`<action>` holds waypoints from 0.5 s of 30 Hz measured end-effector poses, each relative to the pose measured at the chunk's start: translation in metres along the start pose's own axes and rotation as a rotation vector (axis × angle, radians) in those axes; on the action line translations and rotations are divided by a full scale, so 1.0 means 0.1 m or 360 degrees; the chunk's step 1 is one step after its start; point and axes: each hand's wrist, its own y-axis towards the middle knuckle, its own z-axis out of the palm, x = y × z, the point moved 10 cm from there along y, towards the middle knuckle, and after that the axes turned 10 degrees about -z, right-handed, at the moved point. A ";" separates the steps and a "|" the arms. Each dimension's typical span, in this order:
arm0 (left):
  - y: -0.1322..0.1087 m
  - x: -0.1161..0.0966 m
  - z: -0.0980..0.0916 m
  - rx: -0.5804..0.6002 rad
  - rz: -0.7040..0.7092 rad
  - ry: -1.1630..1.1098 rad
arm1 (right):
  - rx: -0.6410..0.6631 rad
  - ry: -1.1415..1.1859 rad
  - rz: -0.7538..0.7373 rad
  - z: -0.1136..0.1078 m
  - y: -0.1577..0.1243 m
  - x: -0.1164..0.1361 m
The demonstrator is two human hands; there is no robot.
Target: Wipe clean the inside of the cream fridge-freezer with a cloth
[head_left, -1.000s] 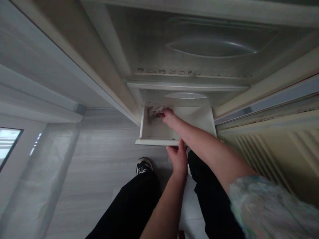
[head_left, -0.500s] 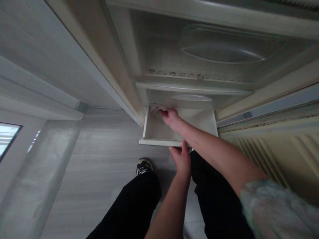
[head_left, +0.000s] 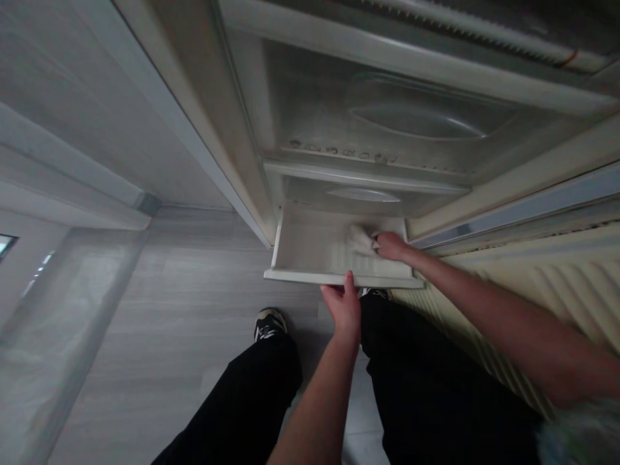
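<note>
Low in the refrigerator, a white drawer (head_left: 310,248) is pulled out towards me. My left hand (head_left: 343,303) grips the middle of its front edge, thumb on top and fingers underneath, partly hidden. Inside the drawer, on the right side, my right hand (head_left: 391,247) is closed on a crumpled whitish cloth (head_left: 361,240). The cloth lies against the drawer's floor and is somewhat blurred.
Above the drawer are a small compartment front (head_left: 363,194) and a larger clear drawer (head_left: 416,119) with little food pictures. An open door (head_left: 557,278) with ribbed lining stands at the right. My shoes (head_left: 270,323) rest on the grey floor (head_left: 184,290).
My right hand has moved with the cloth from the drawer's back left corner across to its right side. My left hand stays on the front edge.
</note>
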 end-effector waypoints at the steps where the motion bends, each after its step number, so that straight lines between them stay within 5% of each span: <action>1: 0.00 0.00 0.00 0.0010 0.0000 0.0001 | 0.0141 -0.0072 -0.0007 0.11 -0.05 0.02; 8: 0.05 0.03 -0.01 0.0007 0.0037 0.0033 | 0.0946 -0.0030 -0.0080 0.63 -0.25 0.18; 12: 0.07 0.05 -0.04 -0.0013 0.0046 0.0042 | 0.1141 0.0116 -0.0135 0.86 -0.22 0.38; 15: 0.08 0.04 -0.05 -0.0015 0.0062 0.0038 | 0.1182 0.0329 -0.0256 1.03 -0.11 0.82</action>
